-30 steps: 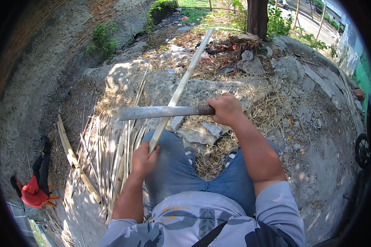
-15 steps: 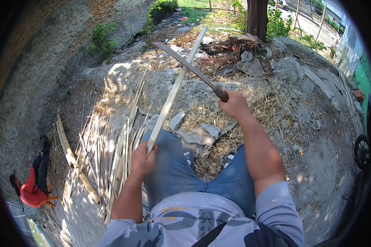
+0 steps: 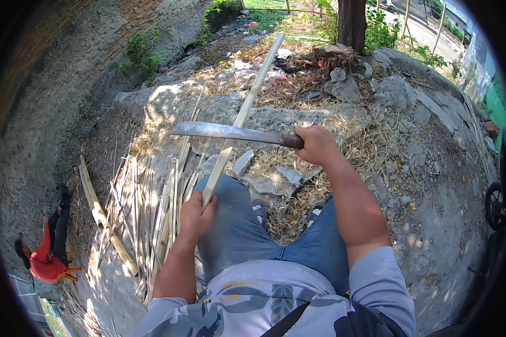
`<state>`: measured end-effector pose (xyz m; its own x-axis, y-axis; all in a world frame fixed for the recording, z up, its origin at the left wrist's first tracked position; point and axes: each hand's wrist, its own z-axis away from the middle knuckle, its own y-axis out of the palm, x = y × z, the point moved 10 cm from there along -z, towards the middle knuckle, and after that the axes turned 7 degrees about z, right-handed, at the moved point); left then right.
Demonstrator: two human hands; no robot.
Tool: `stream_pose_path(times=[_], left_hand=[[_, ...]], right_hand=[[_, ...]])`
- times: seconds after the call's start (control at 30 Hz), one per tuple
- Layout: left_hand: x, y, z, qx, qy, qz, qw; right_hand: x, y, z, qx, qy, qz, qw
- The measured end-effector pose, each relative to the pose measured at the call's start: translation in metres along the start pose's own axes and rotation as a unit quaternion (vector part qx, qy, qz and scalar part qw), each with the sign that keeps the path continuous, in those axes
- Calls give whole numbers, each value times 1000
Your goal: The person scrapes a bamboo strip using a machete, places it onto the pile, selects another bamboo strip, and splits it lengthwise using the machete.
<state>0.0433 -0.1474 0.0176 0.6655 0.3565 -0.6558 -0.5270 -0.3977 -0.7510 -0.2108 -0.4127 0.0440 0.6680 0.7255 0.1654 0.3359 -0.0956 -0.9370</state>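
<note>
head view: the left hand point(image 3: 195, 215) is closed round the near end of a pale strip point(image 3: 257, 84), which slants up and away from the left thigh; the right hand point(image 3: 317, 146) grips the handle of a machete point(image 3: 208, 130). compared with half a second ago, the blade has dropped from the strip's farther part and crosses it nearer the left hand, suggesting a stroke along its length; contact cannot be confirmed. split strips point(image 3: 152, 208) lie left of the left leg, curled shavings point(image 3: 284, 223) between the feet; a person in red point(image 3: 45, 263) sits farther left.
</note>
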Motion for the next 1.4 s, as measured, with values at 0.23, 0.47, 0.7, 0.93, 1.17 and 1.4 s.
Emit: stream_pose_path(times=[0.23, 0.47, 0.7, 0.93, 1.17, 1.4], left_hand=[[-1, 1, -2, 7, 4, -3, 1000], [-2, 0, -1, 6, -6, -11, 1000], [-1, 1, -1, 4, -2, -22, 1000], [-8, -2, 1, 7, -20, -26, 999], [2, 2, -2, 14, -24, -15, 1000], [-4, 1, -2, 4, 7, -18, 1000]], right_hand=[[-17, 11, 2, 11, 66, -51, 996], [-14, 10, 0, 4, 45, -76, 996], [-17, 14, 2, 11, 43, -80, 996], [-17, 24, 1, 6, 36, -96, 995], [-15, 21, 1, 26, 49, -86, 995], [-14, 8, 2, 19, 57, -40, 997]])
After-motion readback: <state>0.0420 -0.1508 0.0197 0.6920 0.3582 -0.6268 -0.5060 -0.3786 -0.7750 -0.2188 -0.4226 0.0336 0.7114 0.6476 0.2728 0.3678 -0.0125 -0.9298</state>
